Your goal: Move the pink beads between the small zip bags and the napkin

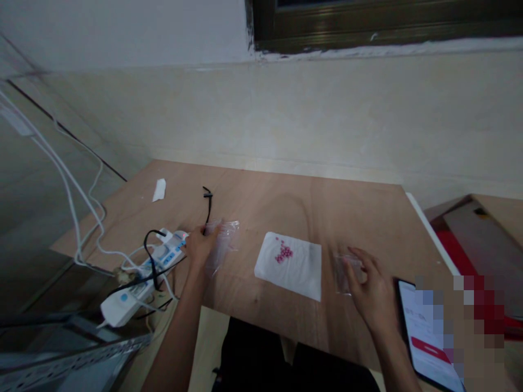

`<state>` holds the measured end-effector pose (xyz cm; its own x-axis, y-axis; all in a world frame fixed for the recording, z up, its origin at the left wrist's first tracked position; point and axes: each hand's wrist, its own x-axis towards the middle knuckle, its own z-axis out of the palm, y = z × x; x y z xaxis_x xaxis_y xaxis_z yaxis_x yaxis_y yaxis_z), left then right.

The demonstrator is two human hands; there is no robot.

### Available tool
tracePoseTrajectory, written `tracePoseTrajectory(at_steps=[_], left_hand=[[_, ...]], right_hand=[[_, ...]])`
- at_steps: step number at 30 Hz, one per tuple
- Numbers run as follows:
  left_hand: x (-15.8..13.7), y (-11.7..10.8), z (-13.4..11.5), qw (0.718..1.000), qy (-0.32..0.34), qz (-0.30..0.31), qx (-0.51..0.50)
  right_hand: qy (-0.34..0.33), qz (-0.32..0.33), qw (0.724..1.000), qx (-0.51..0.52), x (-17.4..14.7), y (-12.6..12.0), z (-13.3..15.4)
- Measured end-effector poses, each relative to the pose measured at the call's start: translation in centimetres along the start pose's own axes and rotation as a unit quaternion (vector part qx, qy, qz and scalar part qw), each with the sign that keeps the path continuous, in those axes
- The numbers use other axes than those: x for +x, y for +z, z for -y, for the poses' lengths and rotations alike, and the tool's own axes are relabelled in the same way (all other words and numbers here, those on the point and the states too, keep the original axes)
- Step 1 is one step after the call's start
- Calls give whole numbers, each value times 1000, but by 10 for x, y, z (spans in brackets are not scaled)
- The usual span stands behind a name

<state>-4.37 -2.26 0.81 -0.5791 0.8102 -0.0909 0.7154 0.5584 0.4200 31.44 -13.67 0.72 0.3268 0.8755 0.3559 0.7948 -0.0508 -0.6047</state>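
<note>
A white sheet (300,269) lies on the table in front of me, with a small cluster of pink-red beads (283,251) on its left half. To its left, my left hand (201,245) rests at some clear plastic bags (223,245), the thumb stretched across their upper part and the other fingers partly hidden. Right of the sheet, a smaller clear plastic bag (342,277) lies flat. Over that bag's right edge is my right hand (370,280), its thumb and fingers curved and apart; nothing shows gripped in it.
A white power strip (131,296) with tangled cords stands left of my left arm. A black cable (210,204) lies behind the bags, and a white scrap (159,189) farther back. A phone (425,337) lies right of my right arm, near a box (482,234).
</note>
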Motion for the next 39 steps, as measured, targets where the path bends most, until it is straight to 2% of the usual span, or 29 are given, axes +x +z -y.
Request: tracePoseTrajectory(at_steps=[5, 9, 12, 14, 16, 18, 21, 23, 26, 29, 36, 39], left_hand=[[5, -2, 5, 1000, 4, 8, -17], [-2, -9, 5, 999, 35, -16, -18], [-20, -17, 5, 995, 87, -43, -27], [-40, -21, 2, 983, 164, -68, -53], [-64, -19, -2, 943, 294, -118, -105], [-90, -14, -8, 899, 387, -145, -148], [-122, -4, -19, 848, 472, -174, -168], [-137, 1, -25, 825, 506, -189, -168], [-148, 7, -30, 802, 531, -208, -178], [-155, 10, -27, 797, 540, -208, -174], [-170, 20, -15, 809, 528, -195, -170], [-172, 21, -16, 834, 507, -134, -173]], right_hand=[[6, 18, 999, 49, -5, 8, 9], [12, 38, 996, 81, -5, 7, 12], [12, 37, 991, 126, -2, 4, 26], [12, 39, 985, 166, 1, 2, 46], [11, 55, 975, 214, 5, 0, 73], [15, 93, 959, 269, 7, 1, 100], [59, 176, 921, 342, 7, 7, 129], [95, 211, 894, 384, 5, 13, 135], [133, 225, 862, 434, 1, 21, 128], [152, 220, 852, 450, -3, 25, 120], [131, 201, 879, 412, -15, 28, 118], [84, 222, 895, 378, -19, 21, 117]])
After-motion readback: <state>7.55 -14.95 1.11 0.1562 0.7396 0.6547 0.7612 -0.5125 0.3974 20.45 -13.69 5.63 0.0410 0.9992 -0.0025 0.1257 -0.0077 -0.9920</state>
